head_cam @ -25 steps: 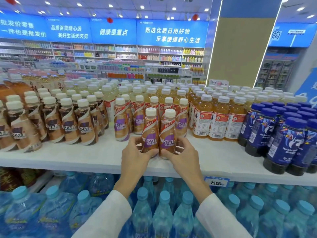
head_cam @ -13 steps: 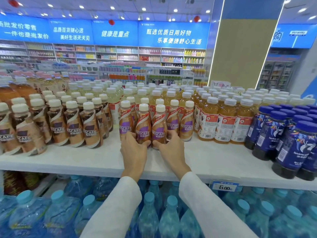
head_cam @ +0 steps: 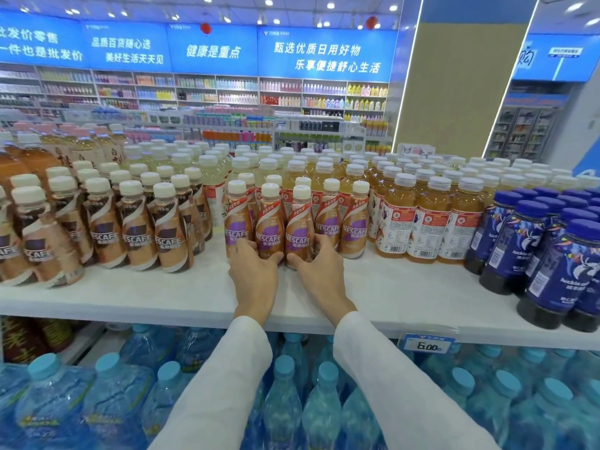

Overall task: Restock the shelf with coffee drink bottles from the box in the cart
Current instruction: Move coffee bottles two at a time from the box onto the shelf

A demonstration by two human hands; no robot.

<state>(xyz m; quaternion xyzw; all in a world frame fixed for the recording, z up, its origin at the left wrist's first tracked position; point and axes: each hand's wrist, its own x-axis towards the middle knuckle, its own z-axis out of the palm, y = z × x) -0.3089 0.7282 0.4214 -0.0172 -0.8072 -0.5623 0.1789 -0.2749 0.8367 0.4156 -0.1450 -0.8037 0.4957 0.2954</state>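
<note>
Two purple-label coffee drink bottles stand upright side by side on the white shelf point(head_cam: 162, 297), among others of the same kind. My left hand point(head_cam: 255, 274) grips the base of the left coffee bottle point(head_cam: 270, 222). My right hand point(head_cam: 319, 271) grips the base of the right coffee bottle point(head_cam: 300, 225). Both bottles touch the shelf and stand level with the row of matching bottles point(head_cam: 354, 222) behind and beside them. The box and the cart are out of view.
Brown-label coffee bottles point(head_cam: 136, 228) fill the shelf to the left. Orange tea bottles point(head_cam: 425, 219) and dark blue bottles point(head_cam: 552, 254) stand to the right. Below are blue-capped water bottles point(head_cam: 282, 401) and a price tag point(head_cam: 427, 345).
Both hands have pushed the two coffee bottles back from the shelf's front edge into line with the other purple-label bottles.
</note>
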